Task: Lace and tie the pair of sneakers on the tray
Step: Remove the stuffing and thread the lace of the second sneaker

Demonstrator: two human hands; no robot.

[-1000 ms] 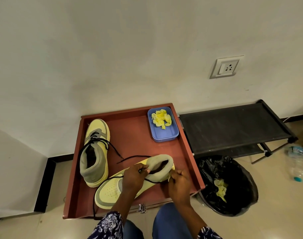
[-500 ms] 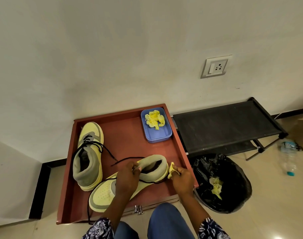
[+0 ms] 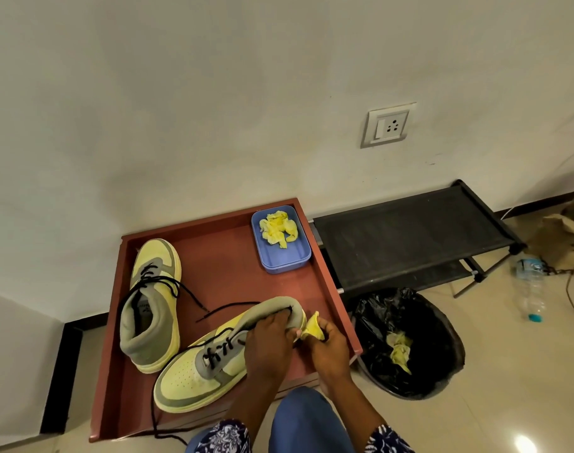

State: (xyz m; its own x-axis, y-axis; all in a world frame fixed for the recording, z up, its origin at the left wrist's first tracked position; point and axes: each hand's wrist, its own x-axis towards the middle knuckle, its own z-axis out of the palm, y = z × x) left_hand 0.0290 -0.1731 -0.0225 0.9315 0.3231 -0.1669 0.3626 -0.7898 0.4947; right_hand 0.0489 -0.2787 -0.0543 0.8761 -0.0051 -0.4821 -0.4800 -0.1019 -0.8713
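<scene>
1. We see a reddish-brown tray point(image 3: 220, 276) on the floor against the wall, with both sneakers on it.
2. The far sneaker point(image 3: 151, 305) stands at the tray's left side, toe toward the wall, its black lace point(image 3: 184, 291) partly threaded and its ends trailing loose.
3. The near sneaker point(image 3: 207, 364) lies diagonally along the front edge, heel toward the right, its lace run through only the lower eyelets.
4. Our left hand point(image 3: 269, 344) rests over this sneaker's collar, fingers curled down into the opening; whether they pinch anything we cannot tell.
5. Our right hand point(image 3: 328, 346) sits just beside the heel, fingers closed on a crumpled yellow paper wad point(image 3: 313, 328).
6. A blue dish point(image 3: 285, 256) with more yellow paper sits in the tray's far right corner.
7. A black-lined bin point(image 3: 410, 341) stands just right of the tray, below a black rack point(image 3: 410, 237).
</scene>
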